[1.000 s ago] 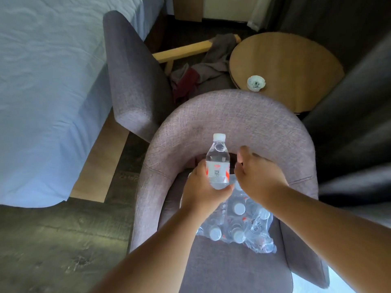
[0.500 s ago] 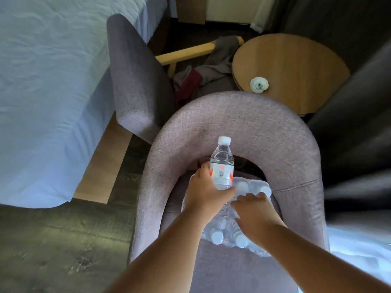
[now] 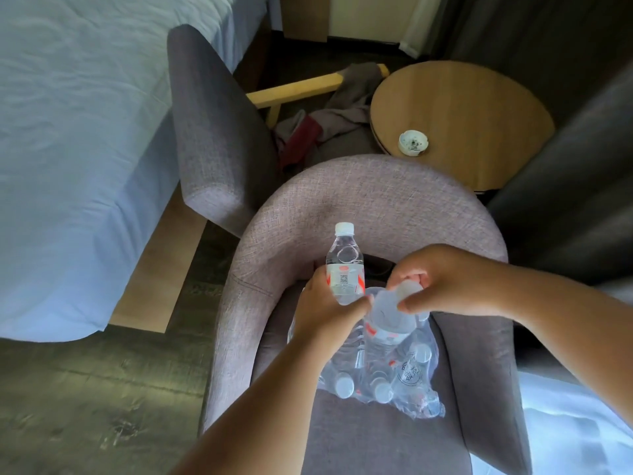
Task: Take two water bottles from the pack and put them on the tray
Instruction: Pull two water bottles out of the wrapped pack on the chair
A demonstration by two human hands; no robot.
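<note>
My left hand (image 3: 323, 311) grips a clear water bottle (image 3: 344, 265) with a white cap and a red-and-white label, upright above the pack. My right hand (image 3: 448, 281) pinches the cap end of a second water bottle (image 3: 388, 317), which is tilted and partly raised out of the pack. The pack of water bottles (image 3: 387, 378), wrapped in torn clear plastic, lies on the seat of a grey armchair (image 3: 373, 204). Several white caps show through the wrap. No tray is in view.
A round wooden side table (image 3: 479, 108) with a small white dish (image 3: 412, 142) stands beyond the armchair. A second grey chair (image 3: 209, 132) with clothes (image 3: 329, 121) on it stands at the back left. A bed with a pale sheet (image 3: 75, 132) fills the left.
My right hand went down to the pack, closed on a second bottle's top and has lifted it partway out. My left hand has kept the first bottle upright in about the same place.
</note>
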